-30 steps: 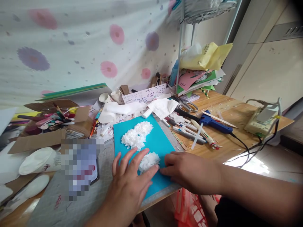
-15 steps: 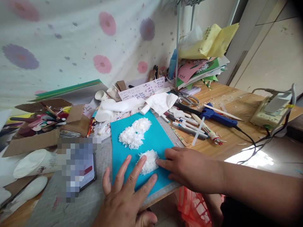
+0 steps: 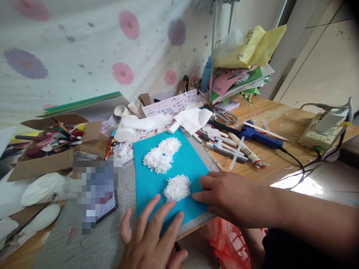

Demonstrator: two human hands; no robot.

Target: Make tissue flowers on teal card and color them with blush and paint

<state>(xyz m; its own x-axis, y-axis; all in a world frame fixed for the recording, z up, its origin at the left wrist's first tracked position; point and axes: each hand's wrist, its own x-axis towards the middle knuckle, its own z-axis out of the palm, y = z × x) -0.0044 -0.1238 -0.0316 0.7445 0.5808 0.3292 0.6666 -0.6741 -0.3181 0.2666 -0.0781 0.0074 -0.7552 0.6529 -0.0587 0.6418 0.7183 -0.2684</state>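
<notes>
A blue sheet of paper (image 3: 157, 186) carries a larger white ruffled tissue cluster (image 3: 158, 160), joined to a rounder one (image 3: 169, 145). Closer to me sits a separate white tissue tuft (image 3: 177, 187). My left hand (image 3: 157, 235) hovers over the near edge of the sheet, fingers spread, fingertips just short of the tuft and holding nothing. From the right, my right hand (image 3: 224, 196) rests on the sheet's right part. Its index finger points at the tuft with a small gap between them; the other fingers are partly curled, with nothing visible in them.
Right of the sheet lie several pens (image 3: 224, 149), scissors (image 3: 221, 116) and a blue hot glue gun (image 3: 259, 137). A power strip (image 3: 319, 130) stands far right. On the left are a phone (image 3: 108, 211), a paper cup (image 3: 46, 189) and a cardboard box (image 3: 42, 164). Crumpled tissue (image 3: 193, 120) lies behind.
Both hands have drawn back from the near tissue tuft. My right index finger no longer touches it, and my left fingertips no longer overlap it. The camera view has shifted slightly.
</notes>
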